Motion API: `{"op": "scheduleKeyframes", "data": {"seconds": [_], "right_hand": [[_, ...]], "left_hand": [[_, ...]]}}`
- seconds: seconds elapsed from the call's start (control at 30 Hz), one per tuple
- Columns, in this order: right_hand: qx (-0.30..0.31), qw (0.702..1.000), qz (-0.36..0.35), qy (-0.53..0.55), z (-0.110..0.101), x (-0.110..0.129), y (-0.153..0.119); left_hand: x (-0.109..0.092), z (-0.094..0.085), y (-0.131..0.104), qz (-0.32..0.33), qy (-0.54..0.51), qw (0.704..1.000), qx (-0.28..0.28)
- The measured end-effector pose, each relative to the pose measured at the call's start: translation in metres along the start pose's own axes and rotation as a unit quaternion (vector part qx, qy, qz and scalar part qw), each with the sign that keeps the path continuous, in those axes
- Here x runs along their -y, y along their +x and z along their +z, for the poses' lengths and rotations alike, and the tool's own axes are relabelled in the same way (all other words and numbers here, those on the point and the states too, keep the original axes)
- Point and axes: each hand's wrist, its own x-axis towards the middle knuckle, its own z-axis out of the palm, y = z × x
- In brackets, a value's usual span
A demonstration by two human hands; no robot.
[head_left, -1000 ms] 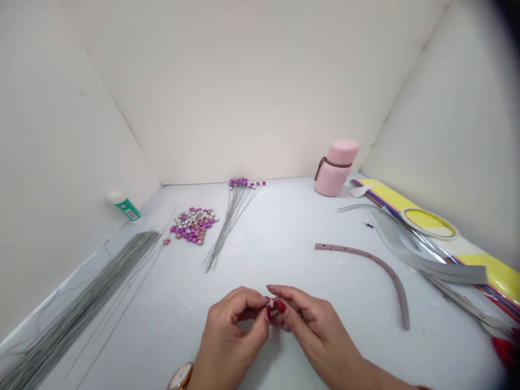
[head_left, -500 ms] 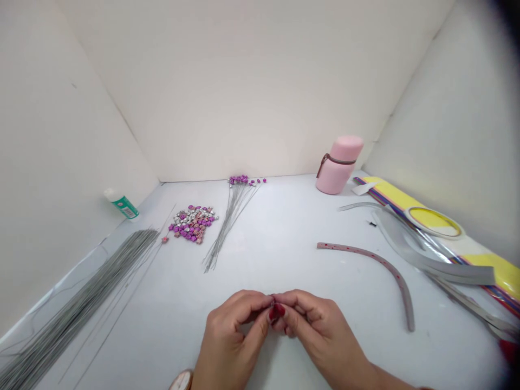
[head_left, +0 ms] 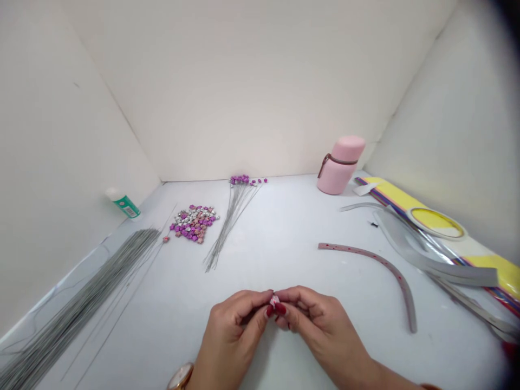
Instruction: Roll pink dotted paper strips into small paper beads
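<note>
Between the fingertips of both hands is a small pale pink folded paper star [head_left: 275, 299]. My left hand [head_left: 238, 325] pinches it from the left, thumb and forefinger closed. From the right, my right hand [head_left: 314, 325] grips it the same way, its other fingers curled beneath. Parts of the star are hidden behind the thumbs. To the right of my hands lies a curved pink-grey paper strip [head_left: 371, 257] with red spots. A pile of small purple, silver and copper paper stars [head_left: 193, 223] sits further off to the left.
Grey wires [head_left: 93, 298] lie bundled along the left wall, near a green-white glue tube [head_left: 129, 207]. Purple stars top a bunch of wire stems [head_left: 229, 227]. A pink flask [head_left: 339, 168] stands at the back. At right are a tape roll [head_left: 436, 222], paper strips [head_left: 459, 272] and scissors [head_left: 471, 306].
The small star now shows between the fingertips, where the thumbs hid it before. My thumbs have drawn slightly apart. The hands stay in nearly the same place.
</note>
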Motion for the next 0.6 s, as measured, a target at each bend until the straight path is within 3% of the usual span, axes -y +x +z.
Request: {"op": "scheduleKeyframes", "data": {"seconds": [0.4,0.6], "right_hand": [[0.024,0.998,-0.042,-0.042,-0.0012,0.0009,-0.0031],[0.022,0.996,-0.054,-0.064,-0.0001,0.0011,-0.0029]], "left_hand": [[-0.0043,-0.0006,-0.0004,0.056,0.052,0.997,-0.007],[-0.0049,-0.0015,-0.0002,0.047,0.053,0.997,-0.006]]}}
